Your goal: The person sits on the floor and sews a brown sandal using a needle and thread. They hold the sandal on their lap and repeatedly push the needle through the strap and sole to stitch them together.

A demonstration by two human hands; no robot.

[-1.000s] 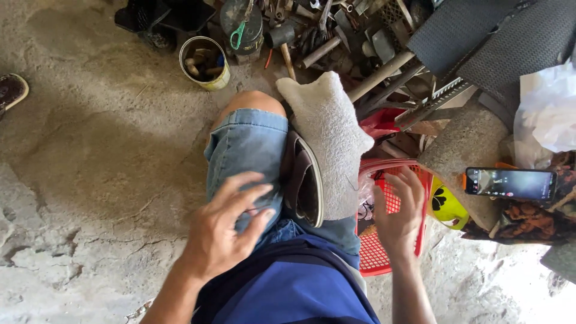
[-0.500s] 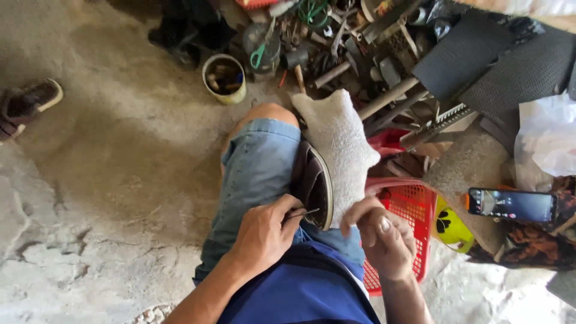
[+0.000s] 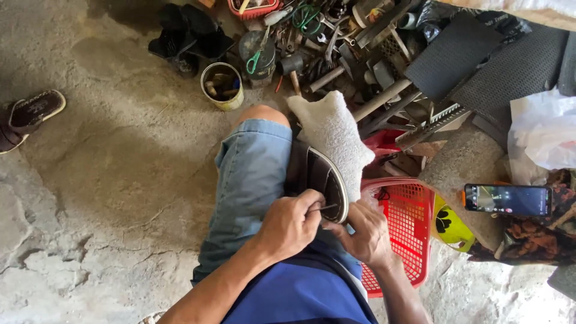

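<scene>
Left hand (image 3: 292, 223) clenched on a thin needle (image 3: 324, 208) at the rim of a dark shoe (image 3: 321, 180) lying on the lap under a white cloth (image 3: 333, 135), right hand (image 3: 367, 233) gripping the shoe's near end (red basket (image 3: 403, 231) just beside, phone (image 3: 507, 200) farther right).
</scene>
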